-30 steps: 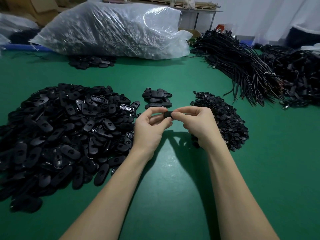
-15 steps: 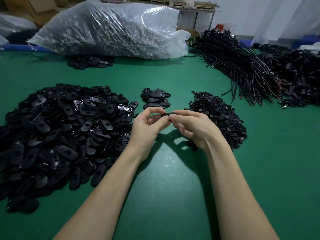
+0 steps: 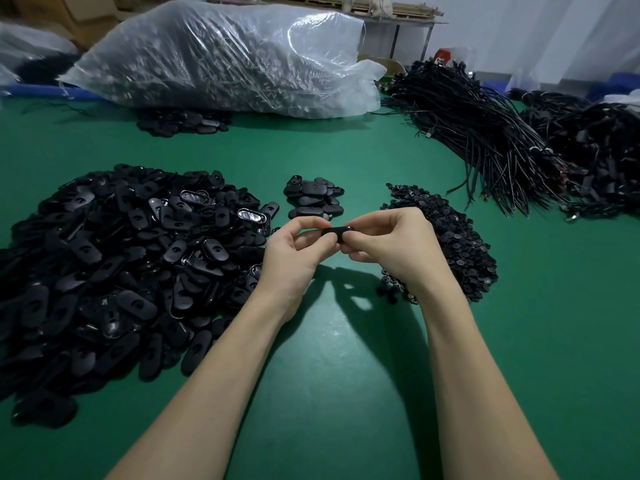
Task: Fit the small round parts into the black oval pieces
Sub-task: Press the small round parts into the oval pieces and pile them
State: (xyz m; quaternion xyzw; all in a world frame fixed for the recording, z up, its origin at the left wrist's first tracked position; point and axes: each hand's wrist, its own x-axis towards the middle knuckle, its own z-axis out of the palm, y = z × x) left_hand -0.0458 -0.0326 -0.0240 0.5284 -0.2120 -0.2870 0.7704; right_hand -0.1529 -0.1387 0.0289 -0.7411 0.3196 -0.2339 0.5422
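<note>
Both hands meet above the green table, holding one black oval piece edge-on between them. My left hand pinches its left end with thumb and fingers. My right hand pinches its right end, fingers curled over it. Whether a small round part sits in it is hidden by the fingers. A large heap of black oval pieces lies to the left. A heap of small round parts lies to the right, partly behind my right hand. A small stack of oval pieces sits just beyond my hands.
A big clear plastic bag filled with dark parts lies across the back of the green table. Bundles of black cords spread along the right side. A few more oval pieces lie in front of the bag.
Both hands stayed together on the oval piece, working it slightly. The piece now shows more lengthwise between the fingertips than one second ago.
</note>
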